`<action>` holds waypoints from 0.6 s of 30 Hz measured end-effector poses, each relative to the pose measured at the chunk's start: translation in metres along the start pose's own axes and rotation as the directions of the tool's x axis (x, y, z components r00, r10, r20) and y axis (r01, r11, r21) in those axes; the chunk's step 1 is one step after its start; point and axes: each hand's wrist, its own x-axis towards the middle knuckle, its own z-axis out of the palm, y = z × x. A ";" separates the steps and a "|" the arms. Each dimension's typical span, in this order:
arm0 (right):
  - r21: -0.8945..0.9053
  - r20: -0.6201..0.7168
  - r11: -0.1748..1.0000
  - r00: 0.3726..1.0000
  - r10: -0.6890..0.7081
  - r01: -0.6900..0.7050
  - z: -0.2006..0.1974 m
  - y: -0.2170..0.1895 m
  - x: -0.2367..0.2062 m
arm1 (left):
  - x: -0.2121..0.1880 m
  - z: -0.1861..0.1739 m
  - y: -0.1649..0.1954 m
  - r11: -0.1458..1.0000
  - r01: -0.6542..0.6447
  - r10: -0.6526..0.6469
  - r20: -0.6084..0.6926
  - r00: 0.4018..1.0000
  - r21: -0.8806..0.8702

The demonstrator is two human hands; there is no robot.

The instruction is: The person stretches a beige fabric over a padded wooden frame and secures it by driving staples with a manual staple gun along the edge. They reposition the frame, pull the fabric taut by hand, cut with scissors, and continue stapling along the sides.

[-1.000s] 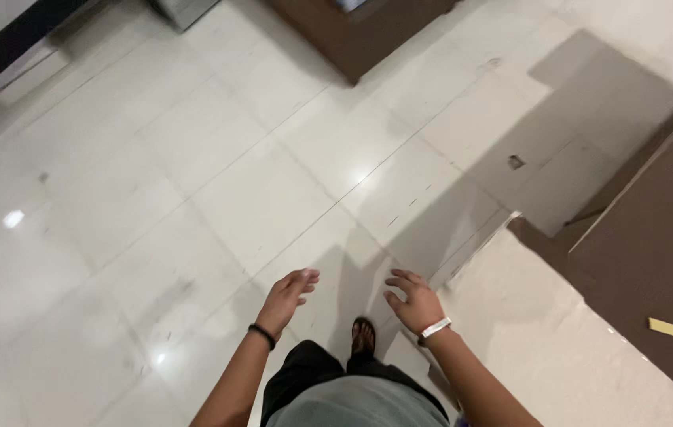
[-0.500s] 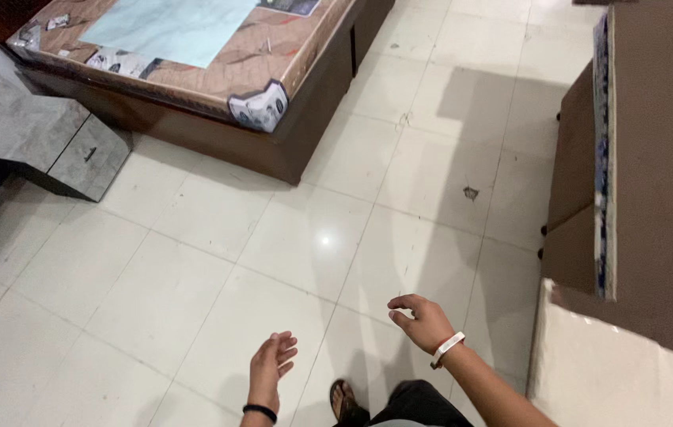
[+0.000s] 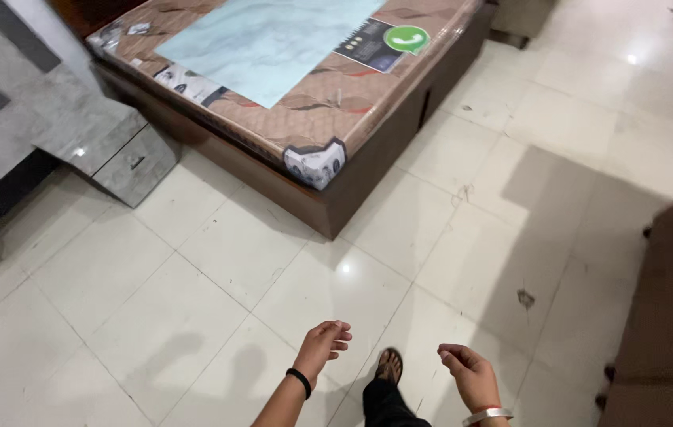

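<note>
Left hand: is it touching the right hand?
Apart. The head view shows bare floor tile and a sandalled foot between the left hand and right hand.

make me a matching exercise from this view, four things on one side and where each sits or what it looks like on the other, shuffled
Things
1. left hand
2. right hand
3. mattress
4. grey drawer unit

Descriptions
A. wrapped in clear plastic on a brown bed base, pale blue sheet lying on top
B. black band at the wrist, empty, fingers loosely curled
C. on the tiled floor, left of the bed
D. silver bangle at the wrist, empty, fingers loosely curled

Pairs: 1-B, 2-D, 3-A, 4-C
</note>
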 end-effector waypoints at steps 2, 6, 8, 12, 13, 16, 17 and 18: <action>-0.056 0.003 0.998 1.000 -0.004 0.004 0.001 -0.047 0.040 | 0.029 0.001 0.038 1.000 -0.013 0.013 -0.007 1.000 0.004; -0.082 0.052 0.986 0.989 -0.141 0.145 0.007 -0.139 0.092 | 0.088 -0.010 0.096 0.987 -0.156 0.156 -0.013 0.988 -0.046; -0.064 0.069 0.972 0.972 -0.223 0.228 0.009 -0.175 0.115 | 0.120 -0.023 0.118 0.969 -0.230 0.231 -0.001 0.973 -0.091; -0.006 0.027 0.991 0.991 -0.130 0.130 0.005 -0.208 0.146 | 0.170 -0.026 0.146 0.982 -0.141 0.140 -0.017 0.990 -0.123; 0.025 0.012 0.994 0.994 -0.105 0.105 0.001 -0.212 0.153 | 0.185 -0.021 0.157 0.990 -0.105 0.102 -0.038 0.994 -0.099; 0.081 0.003 0.996 0.999 -0.042 0.042 -0.007 -0.221 0.171 | 0.228 -0.001 0.195 0.997 -0.057 0.061 0.077 0.995 -0.049; 0.044 0.004 0.999 1.000 0.003 -0.003 -0.011 -0.223 0.173 | 0.241 0.008 0.207 0.998 -0.058 0.060 0.122 0.991 -0.025; 0.011 0.008 0.999 0.999 0.043 -0.043 -0.015 -0.225 0.177 | 0.255 0.017 0.220 0.998 -0.066 0.065 0.164 0.984 -0.002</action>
